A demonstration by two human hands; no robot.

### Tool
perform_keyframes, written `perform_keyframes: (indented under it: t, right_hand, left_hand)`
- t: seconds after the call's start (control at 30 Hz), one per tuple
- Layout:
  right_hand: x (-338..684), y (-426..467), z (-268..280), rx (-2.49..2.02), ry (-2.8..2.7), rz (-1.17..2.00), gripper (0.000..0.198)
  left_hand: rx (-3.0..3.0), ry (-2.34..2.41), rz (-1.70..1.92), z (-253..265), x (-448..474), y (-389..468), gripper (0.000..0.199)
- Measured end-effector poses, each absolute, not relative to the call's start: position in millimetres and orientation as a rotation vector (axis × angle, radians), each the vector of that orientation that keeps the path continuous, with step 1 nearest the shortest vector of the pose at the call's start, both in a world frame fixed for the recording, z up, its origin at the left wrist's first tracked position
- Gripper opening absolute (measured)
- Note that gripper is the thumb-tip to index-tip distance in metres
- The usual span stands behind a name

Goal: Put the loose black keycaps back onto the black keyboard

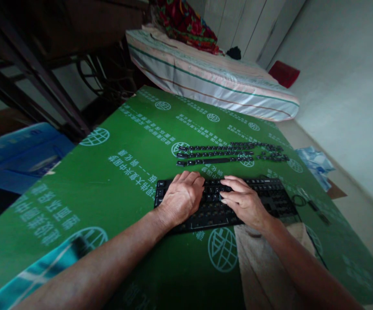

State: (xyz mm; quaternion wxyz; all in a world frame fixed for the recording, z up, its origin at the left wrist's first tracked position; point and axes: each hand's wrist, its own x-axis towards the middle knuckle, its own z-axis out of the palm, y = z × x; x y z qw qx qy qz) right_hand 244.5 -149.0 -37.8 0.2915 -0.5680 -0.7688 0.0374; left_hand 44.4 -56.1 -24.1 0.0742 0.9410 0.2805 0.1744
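Though beneath curled left fingers and slightly parted right fingers, the black keyboard, any grip unclear.

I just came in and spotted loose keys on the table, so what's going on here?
A person has both hands at a black keyboard on the green table: the left hand over its left part, the right hand near its middle. Whether either holds a key is hard to tell. Loose keycaps lie beyond it, in rows with a jumble at the right. The keyboard's nearer rows appear to lack caps.
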Motion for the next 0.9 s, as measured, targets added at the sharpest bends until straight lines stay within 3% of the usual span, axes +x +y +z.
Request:
perform_keyframes:
  t: [0.23, 0.9]
  right_hand:
    - [247, -146, -37, -1.518, -2.042, 0.121, 0.017]
    - [248, -148, -47, -1.492, -1.975, 0.154, 0.017]
  left_hand:
    - [2.900, 0.376, 0.531, -19, 49, -72, 0.023]
    - [2.861, 0.438, 0.468, -28, 55, -72, 0.023]
